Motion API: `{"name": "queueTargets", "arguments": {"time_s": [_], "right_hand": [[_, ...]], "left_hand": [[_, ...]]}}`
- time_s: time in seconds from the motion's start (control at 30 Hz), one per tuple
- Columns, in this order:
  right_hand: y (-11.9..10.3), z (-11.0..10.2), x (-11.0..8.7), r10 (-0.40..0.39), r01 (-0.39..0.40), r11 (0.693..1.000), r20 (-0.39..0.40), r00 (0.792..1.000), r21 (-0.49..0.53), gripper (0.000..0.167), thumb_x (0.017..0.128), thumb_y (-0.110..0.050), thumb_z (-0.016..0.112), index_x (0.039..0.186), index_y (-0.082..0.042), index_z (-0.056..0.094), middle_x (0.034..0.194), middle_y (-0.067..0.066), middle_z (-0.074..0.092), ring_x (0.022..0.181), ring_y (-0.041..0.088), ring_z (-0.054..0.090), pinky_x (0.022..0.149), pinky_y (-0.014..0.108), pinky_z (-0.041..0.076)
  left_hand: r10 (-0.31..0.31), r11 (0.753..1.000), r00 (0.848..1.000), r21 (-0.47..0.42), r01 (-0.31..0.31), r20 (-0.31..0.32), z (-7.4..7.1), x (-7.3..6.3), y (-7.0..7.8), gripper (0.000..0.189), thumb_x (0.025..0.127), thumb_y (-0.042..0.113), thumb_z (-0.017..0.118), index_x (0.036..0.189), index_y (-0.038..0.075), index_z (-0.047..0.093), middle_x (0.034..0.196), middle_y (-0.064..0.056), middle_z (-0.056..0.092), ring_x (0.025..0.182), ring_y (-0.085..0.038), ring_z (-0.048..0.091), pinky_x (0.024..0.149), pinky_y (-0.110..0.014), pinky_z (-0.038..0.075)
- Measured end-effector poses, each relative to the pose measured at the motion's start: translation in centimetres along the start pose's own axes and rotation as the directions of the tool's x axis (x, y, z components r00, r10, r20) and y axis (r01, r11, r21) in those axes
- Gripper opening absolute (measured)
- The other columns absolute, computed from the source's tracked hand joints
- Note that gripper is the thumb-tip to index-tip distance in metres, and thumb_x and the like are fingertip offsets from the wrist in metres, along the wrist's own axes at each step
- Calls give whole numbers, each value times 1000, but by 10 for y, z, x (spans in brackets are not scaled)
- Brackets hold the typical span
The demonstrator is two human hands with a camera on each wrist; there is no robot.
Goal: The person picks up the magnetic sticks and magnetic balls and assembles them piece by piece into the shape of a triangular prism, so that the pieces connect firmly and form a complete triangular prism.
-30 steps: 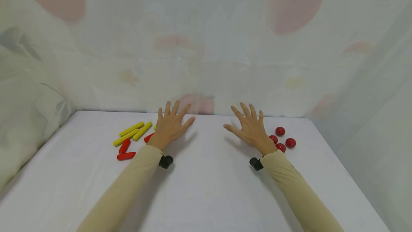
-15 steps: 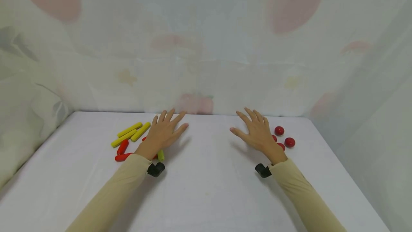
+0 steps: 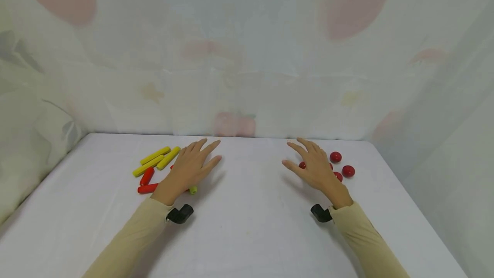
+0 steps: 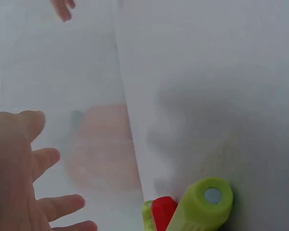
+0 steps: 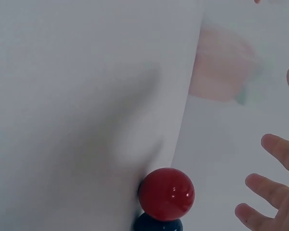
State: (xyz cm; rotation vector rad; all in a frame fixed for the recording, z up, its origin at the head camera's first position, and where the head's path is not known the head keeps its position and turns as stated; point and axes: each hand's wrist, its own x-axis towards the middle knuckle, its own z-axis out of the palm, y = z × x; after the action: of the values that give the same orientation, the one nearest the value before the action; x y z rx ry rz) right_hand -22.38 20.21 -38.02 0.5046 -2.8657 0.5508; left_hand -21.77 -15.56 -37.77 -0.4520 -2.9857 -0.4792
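Note:
My left hand (image 3: 186,174) hovers with fingers spread, partly covering a group of yellow sticks (image 3: 155,155) and short red pieces (image 3: 147,176) on the table. From under its wrist side peeks a yellow-green stick end (image 3: 193,190). The left wrist view shows a yellow-green cylinder (image 4: 202,204) with a grey end, beside a red piece (image 4: 163,211). On the other side, my right hand (image 3: 317,170) is held above the table with nothing in it, in front of several red balls (image 3: 348,171). In the right wrist view, a glossy red ball (image 5: 166,194) overlaps a dark blue ball (image 5: 157,224).
A white cloth covers the table (image 3: 247,226). Pale fabric with faded pink prints (image 3: 235,124) hangs along the back edge, and more fabric (image 3: 455,149) hangs on the right. A bulging cloth (image 3: 34,140) stands on the left.
Both hands have drawn back toward the person and slightly apart, with fingers bending a little. A red ball left of the right hand's thumb has come into view. The pieces lie as before.

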Motion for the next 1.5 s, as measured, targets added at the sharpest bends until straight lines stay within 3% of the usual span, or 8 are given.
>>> {"name": "queueTargets", "arguments": {"time_s": [0.23,0.43,0.63,0.93,1.1,1.27,1.37,1.5], "right_hand": [[7,0,-10,17,-17,999,13,1000,29,63,92,-49,61,146,-17,49,155,16,38,142,41,33,112,69,24],[14,-1,-18,7,-7,999,-4,1000,45,57,92,-44,65,140,-15,56,151,18,44,139,43,37,109,69,29],[16,-2,-25,-12,12,999,-5,1000,43,51,91,-36,69,136,-14,60,146,19,50,135,43,43,106,68,36],[17,-3,-29,-29,26,995,31,999,97,44,91,-26,71,130,-8,63,137,19,56,126,42,51,102,63,42],[19,-4,-30,-32,24,991,55,998,132,41,91,-21,70,129,-5,63,135,21,56,126,43,50,103,60,44],[18,-4,-30,-13,3,991,71,997,136,40,90,-15,70,128,-5,63,133,21,56,124,43,50,100,57,48],[18,-4,-30,1,-12,991,82,997,137,40,89,-13,70,128,-5,63,133,21,56,122,42,51,97,56,50],[19,-4,-29,3,-14,991,87,996,131,39,88,-9,69,127,-5,64,132,21,57,122,42,51,97,55,51]], "left_hand": [[29,999,999,-35,-30,-24,-6,-17,0,58,100,44,52,153,23,39,154,-22,39,139,-47,37,113,-67,26],[76,994,997,-81,-76,-7,-6,-26,-2,57,97,39,59,149,20,44,150,-24,43,136,-47,42,109,-67,32],[112,988,991,-119,-102,76,-7,-32,-5,57,96,37,64,148,21,46,146,-19,47,133,-40,46,103,-63,42],[111,983,976,-168,-79,187,-22,-38,-6,47,93,25,69,137,15,57,143,-21,50,133,-41,44,105,-59,42],[128,981,963,-173,-88,236,-25,-38,-7,41,90,20,72,128,11,62,130,-18,57,112,-29,56,96,-46,50],[106,981,946,-190,-48,307,-29,-39,-9,36,89,14,72,124,12,64,121,-14,58,89,-17,54,77,-29,49],[98,981,941,-192,-36,325,-32,-40,-11,35,88,6,70,122,13,66,113,-12,57,85,-16,51,72,-25,47],[86,981,936,-191,-20,340,-34,-42,-12,35,86,0,71,117,15,69,106,-7,57,85,-14,52,75,-26,49]]}}
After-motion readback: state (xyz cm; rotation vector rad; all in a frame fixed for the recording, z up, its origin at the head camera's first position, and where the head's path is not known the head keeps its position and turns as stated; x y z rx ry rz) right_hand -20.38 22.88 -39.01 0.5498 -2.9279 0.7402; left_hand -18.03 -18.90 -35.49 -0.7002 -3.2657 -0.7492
